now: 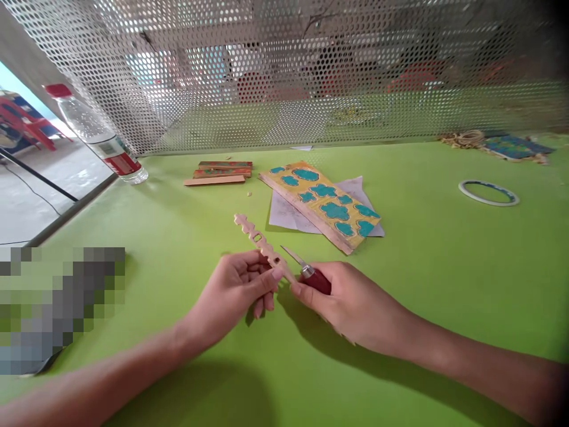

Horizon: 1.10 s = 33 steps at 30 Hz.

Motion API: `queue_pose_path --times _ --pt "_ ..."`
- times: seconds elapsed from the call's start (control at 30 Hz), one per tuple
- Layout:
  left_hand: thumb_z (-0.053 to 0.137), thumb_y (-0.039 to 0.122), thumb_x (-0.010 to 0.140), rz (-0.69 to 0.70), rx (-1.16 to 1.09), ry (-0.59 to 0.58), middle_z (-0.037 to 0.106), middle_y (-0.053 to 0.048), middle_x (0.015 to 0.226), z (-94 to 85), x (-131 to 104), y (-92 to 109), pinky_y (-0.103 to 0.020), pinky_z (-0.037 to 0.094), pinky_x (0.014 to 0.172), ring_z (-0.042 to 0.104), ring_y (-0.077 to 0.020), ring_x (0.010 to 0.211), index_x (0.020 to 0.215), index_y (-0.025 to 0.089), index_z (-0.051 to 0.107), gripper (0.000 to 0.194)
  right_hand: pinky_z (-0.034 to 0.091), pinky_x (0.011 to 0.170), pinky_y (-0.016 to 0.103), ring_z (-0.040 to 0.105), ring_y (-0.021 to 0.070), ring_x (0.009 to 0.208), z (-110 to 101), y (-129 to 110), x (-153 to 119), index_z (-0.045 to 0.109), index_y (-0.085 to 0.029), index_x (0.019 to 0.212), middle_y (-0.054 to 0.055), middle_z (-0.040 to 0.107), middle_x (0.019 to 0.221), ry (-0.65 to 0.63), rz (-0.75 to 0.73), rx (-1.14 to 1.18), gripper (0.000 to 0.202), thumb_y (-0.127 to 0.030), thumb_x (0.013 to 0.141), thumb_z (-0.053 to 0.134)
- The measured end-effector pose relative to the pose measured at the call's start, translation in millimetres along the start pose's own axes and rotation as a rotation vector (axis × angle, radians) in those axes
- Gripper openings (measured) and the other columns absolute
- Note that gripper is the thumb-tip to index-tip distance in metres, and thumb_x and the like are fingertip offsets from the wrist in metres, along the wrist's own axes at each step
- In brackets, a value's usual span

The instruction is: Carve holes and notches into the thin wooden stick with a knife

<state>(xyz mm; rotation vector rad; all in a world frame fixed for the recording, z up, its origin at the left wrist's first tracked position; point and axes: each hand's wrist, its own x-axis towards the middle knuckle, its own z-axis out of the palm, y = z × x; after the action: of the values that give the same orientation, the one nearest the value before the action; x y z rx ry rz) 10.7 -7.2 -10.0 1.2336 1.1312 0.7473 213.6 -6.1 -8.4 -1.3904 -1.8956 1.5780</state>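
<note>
My left hand (pixel 242 284) pinches a thin pale wooden strip (pixel 258 238) with scalloped edges and small cut-out holes. The strip slants from upper left down toward my right hand (pixel 351 302), whose thumb is at its lower end. Wrapped in the right hand's fingers is a carving knife (pixel 316 277) with a dark red handle and a metal collar. Its narrow pointed blade extends up and left, beside the strip. Beyond both hands lies a yellow board (pixel 300 196) painted with teal shapes, resting on a white sheet of paper (pixel 284 216).
A plastic bottle (pixel 100 139) with a red cap stands at the back left. Several painted wooden strips (pixel 222 173) lie near it. A roll of tape (pixel 489 194) and a bundle of cord (pixel 464 139) are at the right. A perforated metal screen (pixel 267 77) borders the green table (pixel 422 255).
</note>
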Motion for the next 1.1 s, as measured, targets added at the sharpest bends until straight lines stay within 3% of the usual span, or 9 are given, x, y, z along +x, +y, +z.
queue_pose_path --times 0.17,0.3,0.43,0.53,0.67,0.77,0.87,0.97,1.1 --pt "0.061 0.039 0.092 0.014 0.053 -0.035 0.057 0.001 0.063 3.1 -1 0 -0.019 0.043 0.045 0.052 -0.0092 0.051 0.094 0.013 0.06 0.026 0.028 0.047 0.024 0.041 0.0099 0.051 3 -2 -4 0.051 -0.02 0.079 -0.006 0.046 0.06 -0.041 0.002 0.072 0.036 -0.052 0.095 0.048" --pt "0.045 0.034 0.096 -0.014 0.138 0.008 0.06 0.0 0.068 -1.3 -1 1 -0.022 0.044 0.047 0.053 -0.0104 0.05 0.086 0.016 0.052 0.022 0.033 0.051 0.024 0.046 0.0124 0.058 1 0 -5 0.048 -0.023 0.084 -0.004 0.05 0.067 0.074 -0.001 -0.12 0.034 -0.053 0.098 0.04" --pt "0.047 0.027 0.093 0.002 0.487 0.08 0.051 0.005 0.061 -10.4 -3 4 -0.021 0.034 0.045 0.044 -0.0094 0.048 0.076 0.02 0.044 0.018 0.036 0.056 0.027 0.053 0.0159 0.064 -5 3 -6 0.047 -0.024 0.091 -0.001 0.058 0.075 0.173 -0.044 -0.361 0.025 -0.044 0.1 0.037" --pt "0.046 0.035 0.096 0.062 0.772 0.092 0.041 0.007 0.057 -16.0 -4 7 -0.023 0.026 0.046 0.035 -0.0099 0.049 0.071 0.021 0.041 0.029 0.035 0.057 0.029 0.055 0.0172 0.064 -11 6 -7 0.051 -0.023 0.098 0.002 0.062 0.079 0.219 -0.145 -0.559 0.019 -0.035 0.101 0.037" --pt "0.042 0.039 0.099 0.066 0.885 0.025 0.051 0.005 0.06 -17.8 -3 9 -0.023 0.029 0.05 0.042 -0.0116 0.052 0.087 0.02 0.057 0.027 0.032 0.053 0.03 0.057 0.0188 0.061 -15 10 -8 0.046 -0.024 0.128 0.003 0.066 0.08 0.219 -0.189 -0.727 0.03 -0.035 0.101 0.036" --pt "0.041 0.036 0.099 0.094 0.888 0.071 0.049 0.007 0.056 -16.7 -3 8 -0.024 0.029 0.05 0.042 -0.0127 0.05 0.102 0.02 0.058 0.023 0.029 0.052 0.031 0.058 0.0194 0.061 -13 10 -8 0.051 -0.021 0.116 0.004 0.066 0.08 0.15 -0.216 -0.81 0.026 -0.033 0.103 0.033" --pt "0.04 0.034 0.099 0.124 0.9 0.108 0.052 0.005 0.056 -15.9 -2 6 -0.024 0.031 0.052 0.044 -0.0137 0.05 0.097 0.02 0.059 0.024 0.026 0.053 0.033 0.057 0.0194 0.062 -9 9 -6 0.054 -0.02 0.1 0.004 0.066 0.081 0.14 -0.266 -0.905 0.024 -0.029 0.102 0.032" --pt "0.041 0.035 0.099 0.122 0.932 0.13 0.057 0.003 0.058 -15.3 0 5 -0.024 0.031 0.053 0.048 -0.0143 0.051 0.092 0.019 0.061 0.026 0.024 0.054 0.034 0.057 0.0195 0.061 -7 7 -5 0.054 -0.02 0.096 0.004 0.064 0.078 0.169 -0.274 -0.973 0.022 -0.026 0.102 0.034" --pt "0.044 0.038 0.098 0.11 0.964 0.168 0.052 0.005 0.052 -13.1 1 4 -0.024 0.028 0.05 0.043 -0.0136 0.048 0.089 0.021 0.06 0.025 0.022 0.051 0.034 0.055 0.0193 0.056 -6 5 -6 0.054 -0.02 0.093 0.004 0.062 0.075 0.169 -0.259 -1.044 0.022 -0.024 0.101 0.034"
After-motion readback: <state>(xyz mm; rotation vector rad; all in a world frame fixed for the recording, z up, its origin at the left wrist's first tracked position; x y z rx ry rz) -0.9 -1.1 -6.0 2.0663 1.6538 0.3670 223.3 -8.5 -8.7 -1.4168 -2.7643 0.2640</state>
